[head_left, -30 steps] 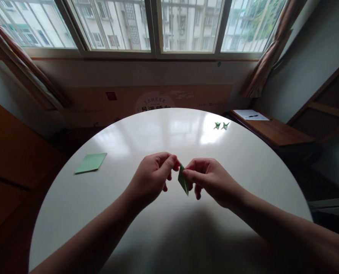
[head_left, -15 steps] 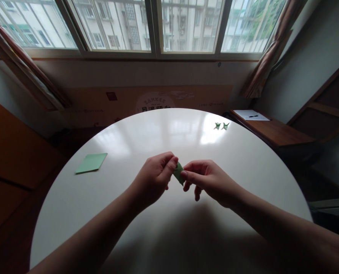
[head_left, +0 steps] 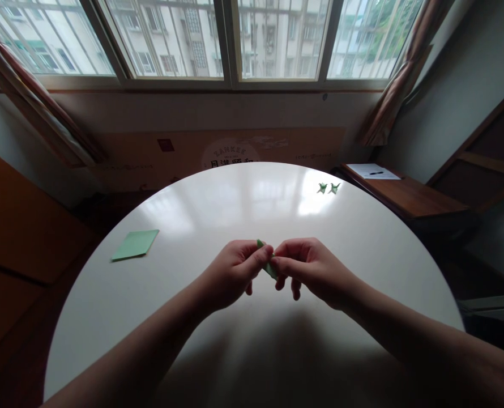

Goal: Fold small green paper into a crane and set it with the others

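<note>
Above the middle of the round white table (head_left: 184, 334), a small folded green paper (head_left: 270, 271) is held between both hands. My left hand (head_left: 237, 272) pinches it with the thumb on top, and one tip of the paper sticks up past that thumb. On the right edge of the paper, my right hand (head_left: 309, 266) pinches with thumb and forefinger while its other fingers curl loosely below. The fingers hide much of the paper's shape. Two small green origami cranes (head_left: 328, 188) stand at the far right of the table.
A stack of square green paper (head_left: 135, 245) lies at the table's left. Beyond the right rim, a wooden side table (head_left: 434, 195) bears a white sheet (head_left: 373, 171) with a dark pen. A large printed cardboard piece (head_left: 184, 148) stands behind the table, below the window.
My left hand has shifted slightly down and right along the folded paper, its thumb now close to my right fingertips. The paper's upper tip now shows above that thumb. The right hand has barely moved.
</note>
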Action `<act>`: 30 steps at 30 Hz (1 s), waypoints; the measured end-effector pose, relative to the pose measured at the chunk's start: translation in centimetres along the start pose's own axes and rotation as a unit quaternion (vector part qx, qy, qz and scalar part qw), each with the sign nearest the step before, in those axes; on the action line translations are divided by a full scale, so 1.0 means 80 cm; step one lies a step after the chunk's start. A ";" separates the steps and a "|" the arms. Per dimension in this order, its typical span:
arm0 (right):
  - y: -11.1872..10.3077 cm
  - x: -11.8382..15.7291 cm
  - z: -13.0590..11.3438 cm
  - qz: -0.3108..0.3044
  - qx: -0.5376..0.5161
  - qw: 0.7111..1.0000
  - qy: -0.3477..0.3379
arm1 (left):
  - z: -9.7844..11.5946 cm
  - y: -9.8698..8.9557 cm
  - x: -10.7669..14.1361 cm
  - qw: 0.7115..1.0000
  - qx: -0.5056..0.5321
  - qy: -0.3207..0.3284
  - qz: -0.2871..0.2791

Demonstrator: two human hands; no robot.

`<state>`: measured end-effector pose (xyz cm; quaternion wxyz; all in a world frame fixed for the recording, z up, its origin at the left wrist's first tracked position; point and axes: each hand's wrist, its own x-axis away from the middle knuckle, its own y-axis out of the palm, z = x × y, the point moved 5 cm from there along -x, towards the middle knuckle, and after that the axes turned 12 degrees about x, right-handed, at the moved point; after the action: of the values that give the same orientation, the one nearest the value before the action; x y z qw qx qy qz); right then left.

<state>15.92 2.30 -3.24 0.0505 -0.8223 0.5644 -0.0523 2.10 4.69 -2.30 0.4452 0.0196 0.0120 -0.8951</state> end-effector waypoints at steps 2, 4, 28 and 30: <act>0.000 0.000 -0.001 -0.002 -0.005 1.000 -0.001 | 0.002 -0.001 -0.001 1.000 0.011 0.018 0.008; 0.002 0.000 -0.001 -0.009 -0.007 1.000 0.001 | 0.006 -0.001 -0.002 0.999 0.009 0.036 0.007; 0.009 -0.001 0.004 -0.016 -0.027 0.999 0.017 | 0.010 0.001 0.000 0.990 -0.133 0.052 0.000; 0.008 -0.002 0.007 -0.006 -0.037 0.999 0.030 | 0.011 0.002 0.001 0.993 -0.107 0.048 -0.023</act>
<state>15.36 2.21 -3.89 0.0032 -0.8250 0.5623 -0.0562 2.15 4.50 -1.39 0.4232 0.0139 0.1295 -0.8966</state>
